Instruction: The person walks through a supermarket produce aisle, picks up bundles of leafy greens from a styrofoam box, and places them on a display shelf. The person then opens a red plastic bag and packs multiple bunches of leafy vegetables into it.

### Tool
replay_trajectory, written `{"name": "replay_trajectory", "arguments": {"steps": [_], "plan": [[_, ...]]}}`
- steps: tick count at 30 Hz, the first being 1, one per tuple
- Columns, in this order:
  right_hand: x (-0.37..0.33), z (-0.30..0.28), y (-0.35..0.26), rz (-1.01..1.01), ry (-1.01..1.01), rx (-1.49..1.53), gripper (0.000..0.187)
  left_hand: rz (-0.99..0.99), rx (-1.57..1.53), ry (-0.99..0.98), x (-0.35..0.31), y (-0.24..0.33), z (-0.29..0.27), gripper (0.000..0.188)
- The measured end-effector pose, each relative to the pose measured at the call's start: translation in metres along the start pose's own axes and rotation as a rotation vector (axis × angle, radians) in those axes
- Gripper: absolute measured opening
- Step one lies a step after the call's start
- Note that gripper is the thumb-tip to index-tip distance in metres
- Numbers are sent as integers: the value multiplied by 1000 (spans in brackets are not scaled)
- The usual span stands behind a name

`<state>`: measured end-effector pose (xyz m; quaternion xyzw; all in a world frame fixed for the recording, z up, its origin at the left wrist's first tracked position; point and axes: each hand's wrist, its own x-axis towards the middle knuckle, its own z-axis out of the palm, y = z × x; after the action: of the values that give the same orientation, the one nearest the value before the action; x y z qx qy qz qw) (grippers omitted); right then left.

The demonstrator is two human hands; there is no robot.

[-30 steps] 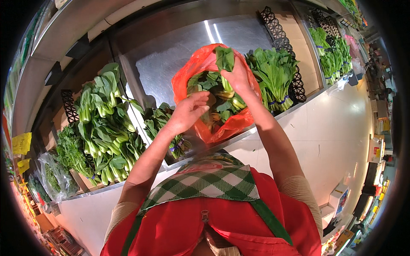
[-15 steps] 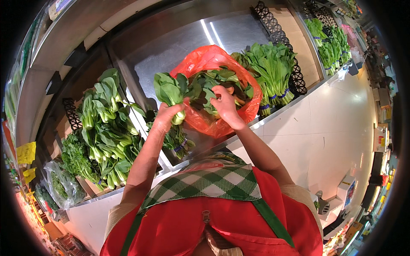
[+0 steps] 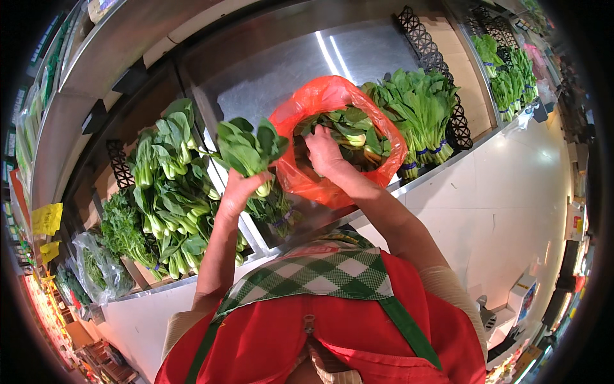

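Note:
My left hand [image 3: 244,187] is closed round the pale stem of a bok choy [image 3: 251,147], held upright just left of an orange-red plastic bag [image 3: 294,177]. The bag stands wide open on the metal counter, with leafy greens [image 3: 350,126] inside. My right hand [image 3: 324,152] reaches into it with curled fingers, pressed in among the leaves. Whatever those fingers hold is hidden. Beneath my left hand, beside the bag, lie bundled greens [image 3: 275,208] with a purple band.
Several bok choy [image 3: 167,214] are piled on the left, beside feathery greens [image 3: 121,230] and a clear plastic bag [image 3: 99,269]. Banded leafy greens [image 3: 416,115] stand right of the red bag, against a black plastic lattice divider [image 3: 435,61]. Metal counter [image 3: 281,83] stretches behind.
My left hand has moved the bok choy left, away from the bag's mouth. My right hand has gone deeper among the leaves, toward the bag's left side. The whole view has shifted slightly.

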<state>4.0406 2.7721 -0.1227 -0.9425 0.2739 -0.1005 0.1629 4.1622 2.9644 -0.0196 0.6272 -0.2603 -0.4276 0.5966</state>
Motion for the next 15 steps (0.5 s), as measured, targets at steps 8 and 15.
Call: {"name": "replay_trajectory", "arguments": {"steps": [8,15], "plan": [[-41,22,1,-229,88,693,28,217,421,-460,-1,-26,34,55],[-87,8,-8,145,8,260,52,-44,224,-212,36,-52,18,59]]}}
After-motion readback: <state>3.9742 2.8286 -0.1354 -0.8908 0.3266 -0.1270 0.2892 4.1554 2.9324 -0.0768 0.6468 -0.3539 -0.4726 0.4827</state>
